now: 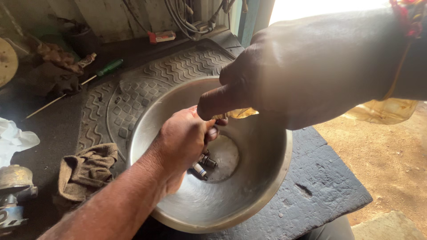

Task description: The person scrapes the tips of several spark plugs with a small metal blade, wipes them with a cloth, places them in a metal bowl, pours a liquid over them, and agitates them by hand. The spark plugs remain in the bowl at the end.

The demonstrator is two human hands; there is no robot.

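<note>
Spark plugs: two small plugs lie on the flat bottom of the steel bowl, just below centre of the frame, side by side and nearly touching; one shows a white insulator, the other a dark metal body. Their long axes run roughly from lower left to upper right.

Left hand: reaches into the bowl from the lower left, knuckles up, directly over the plugs and the nearer hand to them. The plugs sit just beneath and to the right of its fingers. The fingers are curled, but I cannot tell whether they pinch anything, since the hand hides its own tips.

Right hand: comes in from the upper right, large and close to the camera, above the bowl's far rim. Its fingers are closed around a clear bottle of yellowish liquid, the neck end tilted down toward the left hand.

Steel bowl: wide, shiny, resting on a dark rubber mat with a wavy tread pattern.

Surroundings: a brown rag lies left of the bowl on the desk; a green-handled screwdriver sits upper left; a white cloth at the left edge; sandy ground at the right.
</note>
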